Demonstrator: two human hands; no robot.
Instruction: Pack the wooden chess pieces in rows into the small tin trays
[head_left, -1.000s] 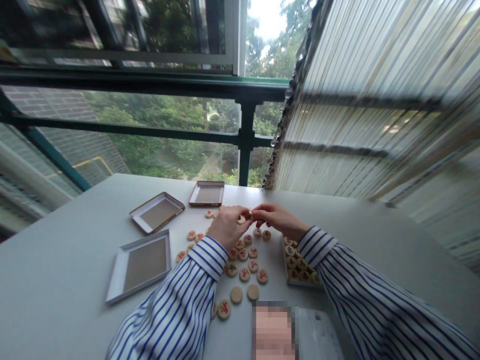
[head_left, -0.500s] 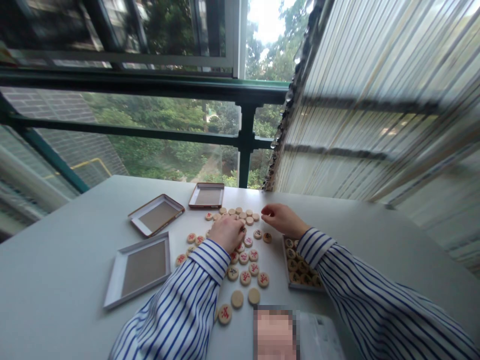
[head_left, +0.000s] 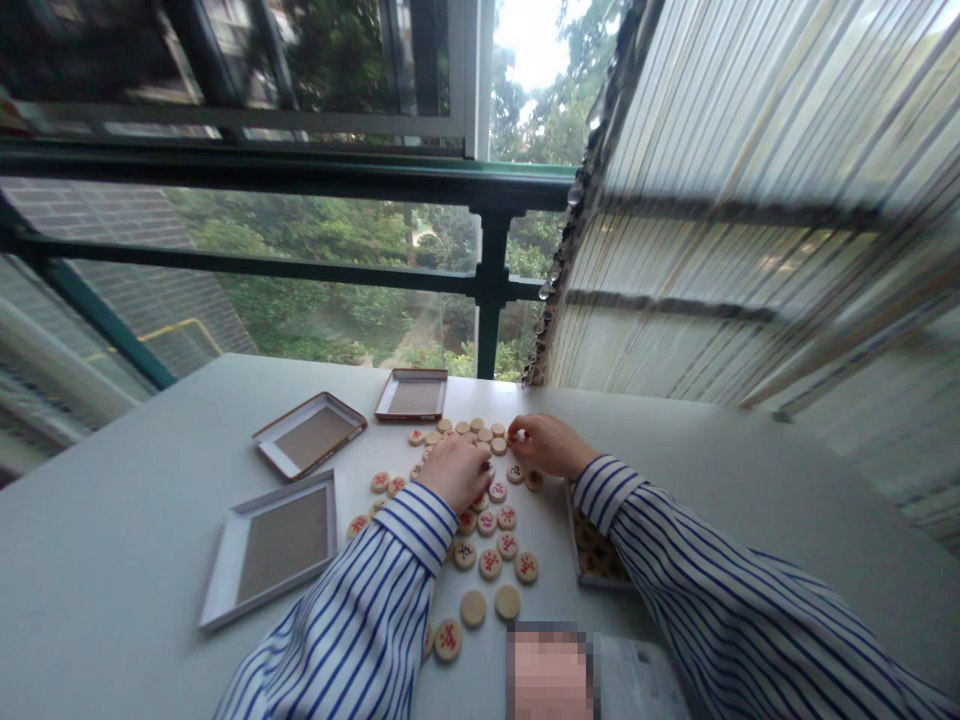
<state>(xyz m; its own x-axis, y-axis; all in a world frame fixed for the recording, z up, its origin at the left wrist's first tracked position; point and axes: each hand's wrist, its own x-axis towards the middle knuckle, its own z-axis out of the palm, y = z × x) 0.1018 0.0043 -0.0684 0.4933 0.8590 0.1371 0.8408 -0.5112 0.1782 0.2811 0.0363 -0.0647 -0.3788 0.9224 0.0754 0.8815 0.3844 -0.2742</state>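
Note:
Round wooden Chinese chess pieces, some with red characters, some with black and some blank side up, lie spread over the white table [head_left: 135,500]. Among them is my left hand [head_left: 456,468], its fingers curled down on a Chinese chess piece [head_left: 488,467] that shows only in part. My right hand [head_left: 551,445] pinches another Chinese chess piece at the right end of the blank-faced group [head_left: 484,436]; its fingertips cover most of it. Below my right wrist stands a shallow box [head_left: 600,580] holding several pieces, partly hidden by the striped sleeve.
Three shallow trays or lids stand on the left: a large pale one [head_left: 217,590], a brown-edged one [head_left: 304,470] and a smaller one [head_left: 411,415] farther back. A clear plastic item [head_left: 641,680] lies at the near edge. Beyond the table are a window railing [head_left: 491,260] and a string curtain [head_left: 675,250].
My right hand has moved slightly left, its fingertips now at a piece beside the blank group. My left hand stays in nearly the same spot.

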